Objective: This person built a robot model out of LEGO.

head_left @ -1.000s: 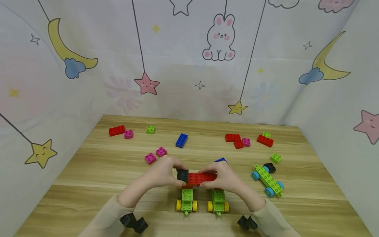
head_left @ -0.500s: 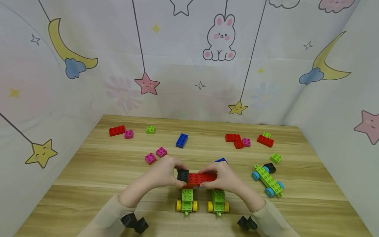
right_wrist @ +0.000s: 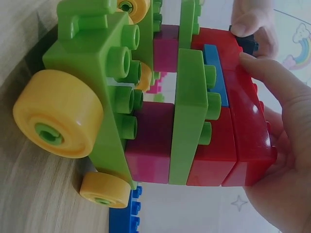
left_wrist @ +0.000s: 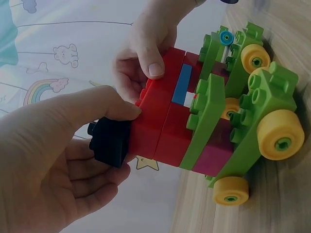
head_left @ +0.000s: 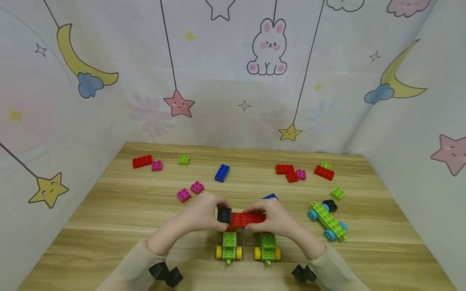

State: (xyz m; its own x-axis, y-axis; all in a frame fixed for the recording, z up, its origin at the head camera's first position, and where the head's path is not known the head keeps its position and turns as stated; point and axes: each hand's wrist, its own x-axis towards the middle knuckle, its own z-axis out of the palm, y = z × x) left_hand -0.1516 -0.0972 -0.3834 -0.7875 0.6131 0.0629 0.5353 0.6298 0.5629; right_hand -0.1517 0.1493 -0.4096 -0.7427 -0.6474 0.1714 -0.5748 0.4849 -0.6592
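A toy-brick build stands on two green wheeled bases point(head_left: 229, 245) with yellow wheels. Magenta bricks point(right_wrist: 150, 138), green plates point(left_wrist: 206, 121) and red bricks rise above them, with a blue piece point(left_wrist: 182, 83) between. Across the top lies a row of red bricks point(head_left: 242, 220), and a black brick point(head_left: 224, 216) sits on its left end. My left hand point(head_left: 207, 210) pinches the black brick, its thumb tip reaching the red brick beside it. At the other end my right hand point(head_left: 271, 214) grips the top red brick between thumb and fingers.
A green chassis point(head_left: 329, 220) with blue wheels lies to the right, beside a black brick point(head_left: 330, 205). Loose magenta bricks point(head_left: 183, 195), a blue brick point(head_left: 222, 173) and several red and green bricks are scattered farther back. A printed cloth point(head_left: 218, 81) hangs behind the table.
The head view has shifted very slightly. Both hands keep their hold on the bricks, and the build stays in place.
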